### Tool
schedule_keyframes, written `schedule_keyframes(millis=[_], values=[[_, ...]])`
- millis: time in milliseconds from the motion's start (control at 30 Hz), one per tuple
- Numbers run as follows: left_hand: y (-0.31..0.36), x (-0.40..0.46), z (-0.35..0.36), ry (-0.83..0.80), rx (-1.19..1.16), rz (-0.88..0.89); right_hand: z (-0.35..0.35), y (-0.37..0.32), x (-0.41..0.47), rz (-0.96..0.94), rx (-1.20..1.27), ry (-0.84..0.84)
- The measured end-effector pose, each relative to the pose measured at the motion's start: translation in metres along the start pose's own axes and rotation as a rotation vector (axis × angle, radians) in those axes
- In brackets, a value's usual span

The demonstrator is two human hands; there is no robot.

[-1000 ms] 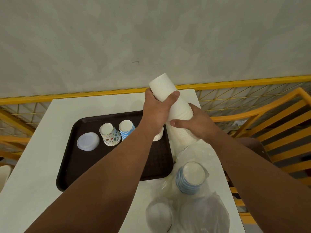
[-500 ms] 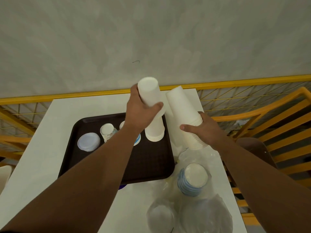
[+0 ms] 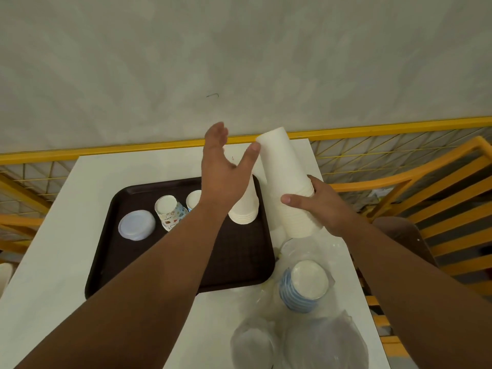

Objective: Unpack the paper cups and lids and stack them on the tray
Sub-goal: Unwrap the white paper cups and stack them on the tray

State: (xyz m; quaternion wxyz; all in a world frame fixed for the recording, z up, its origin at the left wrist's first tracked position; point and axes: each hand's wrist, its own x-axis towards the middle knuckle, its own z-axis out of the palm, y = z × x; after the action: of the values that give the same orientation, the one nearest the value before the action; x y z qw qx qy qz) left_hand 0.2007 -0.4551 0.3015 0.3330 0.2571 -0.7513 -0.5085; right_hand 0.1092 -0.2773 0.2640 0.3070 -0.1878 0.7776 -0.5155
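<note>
My right hand (image 3: 318, 203) grips a tall stack of upside-down white paper cups (image 3: 282, 171), tilted over the table right of the dark brown tray (image 3: 119, 249). My left hand (image 3: 223, 171) hovers open above a shorter white cup stack (image 3: 245, 209) that stands upside down on the tray's far right; its thumb tip touches the top of the held stack. Also on the tray are a patterned cup (image 3: 169, 213), a blue-striped cup (image 3: 193, 199) partly hidden by my left arm, and a clear lid pile (image 3: 136, 225).
On the white table (image 3: 53, 262), clear plastic bags hold a blue-striped cup stack (image 3: 306, 286) and lids (image 3: 322, 342) at the near right. A yellow railing (image 3: 372, 127) runs along the table's far edge. An orange chair (image 3: 439, 195) stands at the right.
My left hand pulled part of the white stack away, set it upside down on the tray, let go and rose open. My right hand kept the remaining stack beside the tray.
</note>
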Motion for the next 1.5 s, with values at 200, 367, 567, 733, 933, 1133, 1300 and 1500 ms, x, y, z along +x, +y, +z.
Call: schedule_keyframes(millis=[200, 367, 567, 733, 933, 1133, 1300, 1500], values=[[0.025, -0.001, 0.023, -0.289, -0.333, -0.33, 0.005, -0.024, -0.002, -0.078, 0.112, -0.169], [0.025, -0.008, 0.031, -0.163, -0.433, -0.36, 0.013, -0.027, -0.005, -0.093, -0.043, -0.022], [0.033, 0.005, 0.023, -0.033, -0.398, -0.332, 0.011, -0.025, -0.007, -0.149, -0.247, 0.109], [0.039, 0.036, -0.009, 0.059, -0.315, -0.078, 0.002, -0.009, -0.008, -0.068, -0.273, 0.144], [-0.003, 0.011, -0.009, 0.118, -0.181, -0.121, -0.001, 0.006, -0.005, -0.013, -0.269, 0.147], [-0.03, 0.003, -0.003, 0.043, 0.006, -0.054, -0.002, 0.017, -0.002, 0.008, -0.2, 0.169], [-0.06, -0.01, 0.001, -0.021, 0.136, 0.018, -0.001, 0.02, 0.002, 0.012, -0.186, 0.164], [-0.079, -0.023, 0.001, -0.195, 0.359, 0.009, 0.001, 0.023, 0.001, 0.0, -0.159, 0.151]])
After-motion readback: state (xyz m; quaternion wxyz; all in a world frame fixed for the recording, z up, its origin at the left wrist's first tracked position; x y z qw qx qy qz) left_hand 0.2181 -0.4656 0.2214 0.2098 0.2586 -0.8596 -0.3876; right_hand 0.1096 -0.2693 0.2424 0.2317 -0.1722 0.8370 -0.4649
